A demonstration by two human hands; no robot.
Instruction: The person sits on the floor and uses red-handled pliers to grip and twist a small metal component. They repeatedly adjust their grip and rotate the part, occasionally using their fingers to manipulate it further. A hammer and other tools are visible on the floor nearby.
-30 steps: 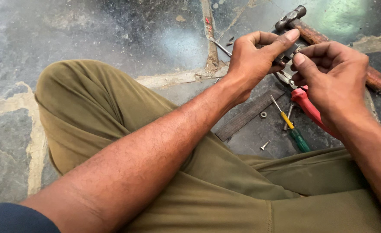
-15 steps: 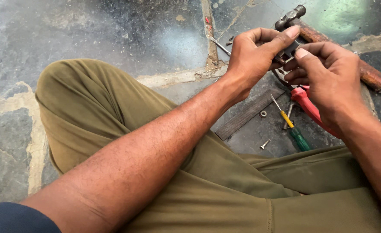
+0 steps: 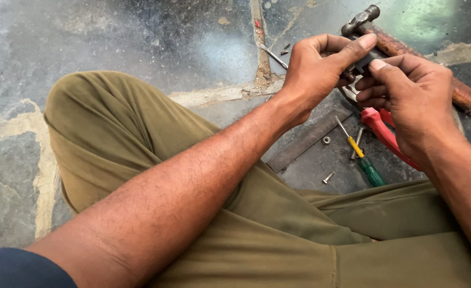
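A person is sitting cross-legged in olive trousers [image 3: 139, 138] on a stone floor [image 3: 139, 42], working over scattered tools. The left hand [image 3: 320, 69] is pinching a small dark metal part [image 3: 362, 63] between thumb and fingers, while the right hand [image 3: 414, 96] is closing its fingertips on the same piece from the other side. It looks like a fitting or adjusting step, calling for a steady grip. The part's long axis cannot be judged. A hammer [image 3: 406, 48], red-handled pliers [image 3: 387, 136], a green screwdriver [image 3: 366, 162] and a loose screw [image 3: 328, 177] are lying nearby.
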